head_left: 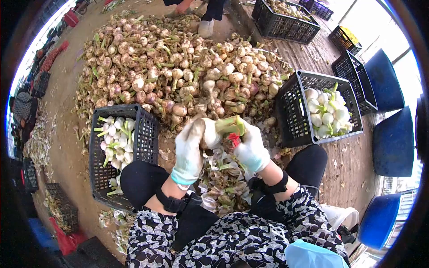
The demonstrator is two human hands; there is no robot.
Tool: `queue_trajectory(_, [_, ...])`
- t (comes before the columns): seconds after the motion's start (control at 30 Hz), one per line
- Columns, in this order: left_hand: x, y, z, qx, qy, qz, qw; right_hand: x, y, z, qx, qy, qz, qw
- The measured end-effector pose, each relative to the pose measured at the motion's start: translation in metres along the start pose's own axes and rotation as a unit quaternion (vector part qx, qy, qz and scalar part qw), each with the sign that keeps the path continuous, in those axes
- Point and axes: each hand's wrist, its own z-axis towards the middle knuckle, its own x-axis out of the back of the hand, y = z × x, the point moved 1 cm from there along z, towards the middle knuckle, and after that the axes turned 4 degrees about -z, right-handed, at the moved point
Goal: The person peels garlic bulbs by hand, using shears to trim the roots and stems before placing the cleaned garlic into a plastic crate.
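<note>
In its whitish, soiled glove, my left hand point(190, 145) is closed around a pale garlic bulb point(212, 135). The bulb's thick green stem point(231, 125) points right, toward my right hand point(252, 147). That hand, also gloved, has its fingers closed at the stem's end. A small red piece point(233, 140) shows at its fingertips; I cannot tell what it is. Both hands are held over a litter of peeled skins point(223, 178) between my knees. Just beyond them lies a large heap of unpeeled garlic point(178, 67), with roots and stems on.
Black crates of cleaned white garlic stand at my left point(147, 134) and right point(290, 111). Another crate point(286, 24) is farther back, near a person's shoe point(206, 28). Blue tubs point(393, 143) line the right side. A white bucket point(342, 216) stands by my right hip.
</note>
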Motion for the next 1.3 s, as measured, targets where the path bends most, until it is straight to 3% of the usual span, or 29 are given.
queue_trajectory(0.07, [0.006,-0.014,0.006,0.124,-0.021,-0.023,0.992,-0.001,0.026,-0.004,-0.033,0.009,-0.019,0.999])
queue_trajectory(0.1, [0.007,-0.015,0.006,0.176,-0.014,-0.038,0.984,0.001,0.025,-0.004,-0.091,-0.008,0.147,0.985])
queue_trajectory(0.13, [0.007,-0.017,0.007,0.175,-0.012,-0.039,0.984,0.001,0.024,-0.007,-0.149,-0.025,0.31,0.939])
queue_trajectory(0.17, [0.004,-0.019,0.009,0.116,-0.032,-0.037,0.992,0.0,0.029,-0.007,-0.118,-0.019,0.325,0.938])
queue_trajectory(0.27, [-0.007,-0.02,0.003,0.033,-0.03,-0.051,0.998,0.004,0.031,-0.004,-0.098,0.003,0.194,0.976])
queue_trajectory(0.33, [-0.003,-0.016,0.004,-0.019,-0.038,0.09,0.995,0.01,0.019,-0.005,-0.033,0.004,0.129,0.991])
queue_trajectory(0.4, [-0.003,0.005,0.0,0.045,-0.091,-0.019,0.995,0.023,0.006,-0.015,-0.02,-0.043,0.084,0.995])
queue_trajectory(0.43, [-0.001,0.009,0.001,0.089,-0.137,-0.103,0.981,0.032,0.006,-0.018,-0.056,-0.096,0.263,0.958])
queue_trajectory(0.47, [0.0,0.012,0.002,0.133,-0.182,-0.186,0.956,0.025,0.0,-0.03,-0.164,-0.039,0.385,0.907])
queue_trajectory(0.53, [0.023,-0.021,0.004,0.175,-0.249,-0.299,0.905,0.002,0.009,-0.037,-0.279,0.045,0.618,0.734])
queue_trajectory(0.57, [0.015,-0.009,0.005,0.175,-0.198,-0.256,0.93,-0.007,0.031,-0.041,-0.229,0.062,0.606,0.759])
queue_trajectory(0.6, [0.005,0.001,0.004,0.174,-0.146,-0.212,0.95,0.003,0.03,-0.044,-0.212,0.009,0.732,0.648])
queue_trajectory(0.67, [0.002,-0.002,0.003,0.029,-0.113,-0.104,0.988,0.007,0.026,-0.03,-0.076,-0.057,0.711,0.697])
queue_trajectory(0.7, [0.002,-0.001,0.003,0.007,-0.124,-0.013,0.992,0.013,-0.006,-0.029,-0.114,-0.018,0.509,0.853])
queue_trajectory(0.73, [0.003,0.0,0.001,-0.013,-0.133,0.077,0.988,0.013,0.002,-0.037,-0.214,-0.003,0.478,0.852])
queue_trajectory(0.8, [0.007,0.013,-0.001,0.035,-0.15,0.077,0.985,0.029,0.026,-0.031,-0.064,-0.154,0.358,0.919])
queue_trajectory(0.83, [0.005,0.013,-0.005,0.064,-0.154,-0.005,0.986,0.04,0.033,-0.024,-0.095,-0.098,0.152,0.979])
queue_trajectory(0.87, [0.003,0.013,-0.009,0.09,-0.159,-0.086,0.979,0.052,0.034,-0.012,-0.118,-0.036,-0.063,0.99])
queue_trajectory(0.9, [0.01,0.009,-0.012,0.115,-0.173,-0.116,0.971,0.048,0.058,0.007,-0.043,0.102,0.193,0.975])
queue_trajectory(0.93, [0.014,0.005,-0.011,0.126,-0.191,-0.125,0.965,0.057,0.077,-0.001,-0.176,0.136,0.349,0.91])
queue_trajectory(0.97, [0.013,0.007,-0.005,0.092,-0.198,-0.054,0.974,0.055,0.072,-0.004,-0.122,-0.023,0.047,0.991])
queue_trajectory(1.0, [0.012,0.008,0.0,0.063,-0.202,0.016,0.977,0.05,0.072,-0.015,-0.057,-0.181,-0.259,0.947])
queue_trajectory(1.03, [0.016,0.004,0.0,0.071,-0.201,0.014,0.977,0.04,0.101,-0.033,-0.08,-0.259,-0.313,0.91])
queue_trajectory(1.07, [0.021,0.0,0.004,0.058,-0.211,0.109,0.97,0.039,0.072,-0.026,-0.116,-0.274,-0.375,0.878])
queue_trajectory(1.13, [0.021,-0.003,0.008,0.046,-0.219,0.201,0.954,0.051,0.043,-0.006,-0.196,-0.125,-0.2,0.952])
queue_trajectory(1.17, [0.017,-0.002,0.009,0.023,-0.222,0.22,0.95,0.047,0.04,-0.003,-0.164,-0.069,0.102,0.979])
queue_trajectory(1.2, [0.014,-0.001,0.009,-0.001,-0.226,0.239,0.944,0.041,0.025,0.003,-0.222,-0.097,0.156,0.958])
queue_trajectory(1.27, [0.007,-0.002,0.007,0.014,-0.215,0.198,0.956,0.032,0.007,0.01,-0.149,-0.155,0.007,0.977])
queue_trajectory(1.3, [0.006,0.003,0.006,0.073,-0.203,0.115,0.97,0.032,0.009,0.008,-0.185,-0.147,0.159,0.959])
